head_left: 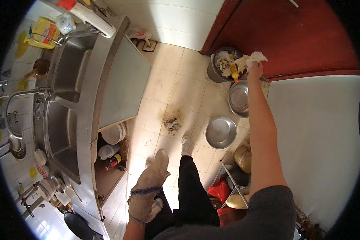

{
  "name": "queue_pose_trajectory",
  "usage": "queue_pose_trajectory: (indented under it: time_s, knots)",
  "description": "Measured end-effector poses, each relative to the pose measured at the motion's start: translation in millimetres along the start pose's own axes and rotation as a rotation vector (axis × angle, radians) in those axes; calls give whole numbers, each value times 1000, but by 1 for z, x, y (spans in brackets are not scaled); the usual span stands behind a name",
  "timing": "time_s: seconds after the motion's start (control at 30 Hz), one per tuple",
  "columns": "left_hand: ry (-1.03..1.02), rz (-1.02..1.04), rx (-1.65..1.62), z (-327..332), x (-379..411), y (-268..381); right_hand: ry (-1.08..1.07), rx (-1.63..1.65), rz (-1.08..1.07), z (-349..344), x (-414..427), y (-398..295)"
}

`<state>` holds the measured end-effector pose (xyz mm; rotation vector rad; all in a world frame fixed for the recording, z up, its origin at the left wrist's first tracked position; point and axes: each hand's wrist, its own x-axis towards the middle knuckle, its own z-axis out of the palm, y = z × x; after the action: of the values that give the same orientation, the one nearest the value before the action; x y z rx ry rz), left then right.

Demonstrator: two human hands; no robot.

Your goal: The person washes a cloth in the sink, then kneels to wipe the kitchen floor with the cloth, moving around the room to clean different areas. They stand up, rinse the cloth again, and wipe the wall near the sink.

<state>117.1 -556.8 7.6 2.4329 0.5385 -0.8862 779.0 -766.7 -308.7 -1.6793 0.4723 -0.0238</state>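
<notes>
My right hand (pixel 255 70) is stretched out over the right side of a dark trash bin (pixel 215 72), fingers around a crumpled white tissue or cloth (pixel 256 57). The bin is full of crumpled paper and waste, with a yellow bottle (pixel 234 71) with an orange cap on top. My left hand (pixel 150 186) hangs low before my legs, covered by a soiled beige cloth or glove with a blue band; its fingers are hidden by the fabric. A small heap of dirt and debris (pixel 172 124) lies on the tiled floor ahead of my shoe.
Two metal basins (pixel 221 132) rest on the floor at the right, near a rack (pixel 235 183) holding produce and red bags. To the left runs a steel double-sink counter (pixel 88 120) with an uncovered lower cabinet. A red door (pixel 300 39) stands behind the bin.
</notes>
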Motion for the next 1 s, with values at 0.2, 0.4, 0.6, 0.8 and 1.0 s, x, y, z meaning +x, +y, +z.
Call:
queue_pose_trajectory:
  time_s: [0.2,0.4,0.6,0.8,1.0]
  knots:
    - [-53,-97,30,19,6,18,-62,-811,-224,36,32,8]
    - [-43,-129,-2,16,15,24,-17,-781,-381,10,12,-58]
    - [24,-240,-162,28,-14,23,-180,-489,-317,-20,-107,-56]
    - [255,-65,-77,45,-77,-2,-327,-423,-404,-91,-277,-46]
    - [507,91,-269,83,-173,-60,-583,-218,-549,-120,-479,-113]
